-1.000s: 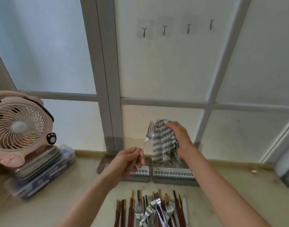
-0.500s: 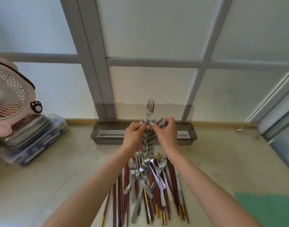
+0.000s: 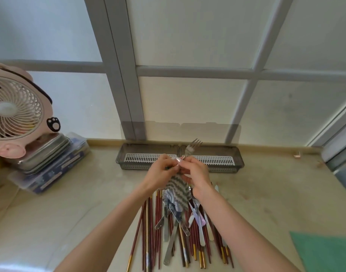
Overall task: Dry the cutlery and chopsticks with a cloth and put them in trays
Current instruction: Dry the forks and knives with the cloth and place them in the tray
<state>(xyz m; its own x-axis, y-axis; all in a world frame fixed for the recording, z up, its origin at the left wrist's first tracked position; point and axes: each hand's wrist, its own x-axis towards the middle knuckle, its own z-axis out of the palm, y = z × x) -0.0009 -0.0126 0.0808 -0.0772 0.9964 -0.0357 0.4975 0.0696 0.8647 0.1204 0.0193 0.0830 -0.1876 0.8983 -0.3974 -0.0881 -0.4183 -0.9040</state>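
While both hands meet above the table (image 3: 70,203), the left hand (image 3: 160,173) and the right hand (image 3: 195,173) press together around a fork (image 3: 190,149) and a grey-and-white striped cloth (image 3: 178,190). The fork's tines point up and away from the person, standing clear above the fingers, and its handle disappears into the cloth between the hands. The left hand's grip is closed on the cloth where it wraps the handle; the right hand's grip is closed on the fork's neck, with the cloth under its palm. The rest of the cloth hangs down from the hands toward the pile below.

Below the wrists, a heap of cutlery and chopsticks lies on the table: dark red chopsticks (image 3: 148,222) with gold tips fan out toward the person, and metal forks and spoons (image 3: 172,240) lie crossed over them. Beyond the hands, two grey trays (image 3: 138,154) with white slotted inserts sit side by side against the window frame, their clear lids standing open behind them. At the left, a pink fan (image 3: 15,110) rests on a stack of metal trays and a plastic box (image 3: 50,167). A green mat (image 3: 325,252) shows at the lower right corner.
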